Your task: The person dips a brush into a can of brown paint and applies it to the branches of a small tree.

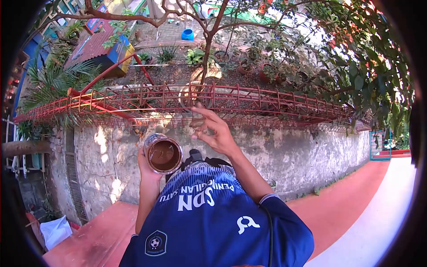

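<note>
In my left hand [146, 165] is an open can [163, 153], held from its left side, with brown liquid visible inside. My right hand [214, 131] is raised to the right of the can and does not touch it. Its fingers are apart, the index finger stretched toward the red metal frame, and I see nothing in them. The red metal lattice [249, 99] runs across the view just beyond both hands, above a weathered grey wall [275, 155].
A thin tree [207, 55] rises behind the lattice, with leafy branches at the right. Potted plants and a blue bucket [187, 34] stand farther back. A red and white floor [347, 209] lies right of my body; a white bag [56, 231] is at lower left.
</note>
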The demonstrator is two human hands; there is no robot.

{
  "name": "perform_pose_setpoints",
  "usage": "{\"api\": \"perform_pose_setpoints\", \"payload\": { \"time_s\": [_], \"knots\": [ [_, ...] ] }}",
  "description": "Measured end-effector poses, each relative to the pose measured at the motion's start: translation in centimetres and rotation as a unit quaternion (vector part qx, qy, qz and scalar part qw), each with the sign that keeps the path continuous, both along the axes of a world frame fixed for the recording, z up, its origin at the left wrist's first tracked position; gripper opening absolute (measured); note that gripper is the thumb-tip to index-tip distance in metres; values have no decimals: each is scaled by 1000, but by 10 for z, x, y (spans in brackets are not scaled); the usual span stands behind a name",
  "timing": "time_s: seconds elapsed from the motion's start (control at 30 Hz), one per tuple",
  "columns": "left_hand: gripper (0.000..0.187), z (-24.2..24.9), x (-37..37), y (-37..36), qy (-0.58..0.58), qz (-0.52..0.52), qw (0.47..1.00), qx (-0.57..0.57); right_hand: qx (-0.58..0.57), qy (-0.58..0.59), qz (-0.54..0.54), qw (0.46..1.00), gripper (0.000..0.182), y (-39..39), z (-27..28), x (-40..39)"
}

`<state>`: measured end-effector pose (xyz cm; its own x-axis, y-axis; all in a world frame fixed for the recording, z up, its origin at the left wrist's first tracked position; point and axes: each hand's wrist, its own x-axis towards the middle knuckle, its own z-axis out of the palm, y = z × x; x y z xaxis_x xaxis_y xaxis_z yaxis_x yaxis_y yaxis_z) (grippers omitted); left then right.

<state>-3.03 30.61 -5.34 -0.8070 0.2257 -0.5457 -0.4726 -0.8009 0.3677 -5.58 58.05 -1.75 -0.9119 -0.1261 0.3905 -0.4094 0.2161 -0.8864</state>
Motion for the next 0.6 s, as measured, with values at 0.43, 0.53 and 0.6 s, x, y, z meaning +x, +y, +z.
{"api": "perform_pose_setpoints", "payload": {
  "time_s": [0.43,0.53,0.6],
  "knots": [
    [53,-3,-10,0,-25,13,1000,3,-292,-75,52,952,27,5,-2,-4],
    [51,-8,-9,-3,-8,6,1000,3,-426,-68,66,900,29,16,4,-8],
    [51,-12,-10,-5,19,-5,1000,17,-487,-68,62,869,27,23,12,-9]
  ]
}}
